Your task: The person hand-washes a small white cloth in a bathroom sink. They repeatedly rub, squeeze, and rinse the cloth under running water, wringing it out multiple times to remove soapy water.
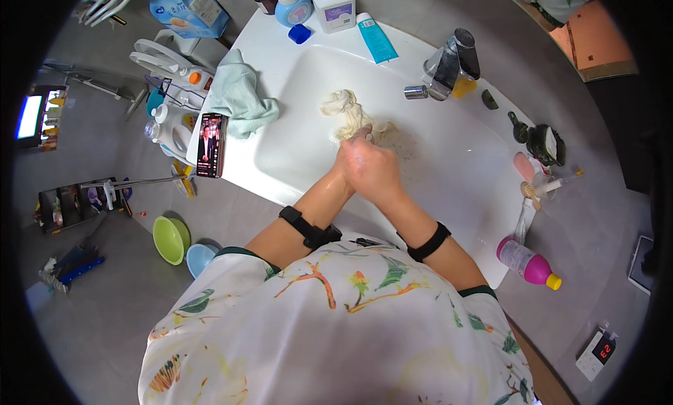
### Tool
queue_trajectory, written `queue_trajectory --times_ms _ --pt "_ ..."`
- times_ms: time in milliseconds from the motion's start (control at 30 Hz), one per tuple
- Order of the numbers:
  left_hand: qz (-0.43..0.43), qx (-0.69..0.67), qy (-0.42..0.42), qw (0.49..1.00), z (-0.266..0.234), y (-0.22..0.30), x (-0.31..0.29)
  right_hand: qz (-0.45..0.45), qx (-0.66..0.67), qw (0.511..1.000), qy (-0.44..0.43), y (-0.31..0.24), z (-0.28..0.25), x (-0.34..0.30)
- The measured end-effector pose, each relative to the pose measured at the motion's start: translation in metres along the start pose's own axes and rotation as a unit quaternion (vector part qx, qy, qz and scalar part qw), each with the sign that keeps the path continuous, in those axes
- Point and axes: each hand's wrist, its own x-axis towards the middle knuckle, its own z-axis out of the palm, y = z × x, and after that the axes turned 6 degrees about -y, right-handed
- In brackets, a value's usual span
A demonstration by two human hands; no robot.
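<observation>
The right hand and left hand press together, the right closed on a limp, crumpled cream cloth; the left's grip is hidden. In the smooth white washbasin, the cloth's long axis runs from the hands toward eleven o'clock.

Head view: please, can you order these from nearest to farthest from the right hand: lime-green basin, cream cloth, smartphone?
From the right hand:
1. Cream cloth, touching the hand, in the white sink.
2. Smartphone, to the left, on the sink's left rim.
3. Lime-green basin, lower left, beyond the sink.
</observation>
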Motion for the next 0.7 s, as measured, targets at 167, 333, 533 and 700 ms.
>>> queue_trajectory --times_ms 167,333,533,700 --pt "-0.304 -0.23 0.024 0.924 0.033 0.076 -0.014 0.197 0.067 0.978 -0.001 0.029 -0.029 0.02" --pt "-0.106 -0.205 -0.001 0.973 0.011 0.026 -0.008 0.015 0.016 1.0 0.007 -0.018 -0.015 -0.007" --pt "-0.306 -0.238 -0.033 0.921 0.023 0.076 -0.012 0.164 0.024 0.986 -0.007 0.011 -0.036 0.017" --pt "-0.182 -0.225 -0.012 0.957 0.015 0.041 -0.003 -0.011 0.008 0.999 0.036 -0.016 -0.019 -0.005"
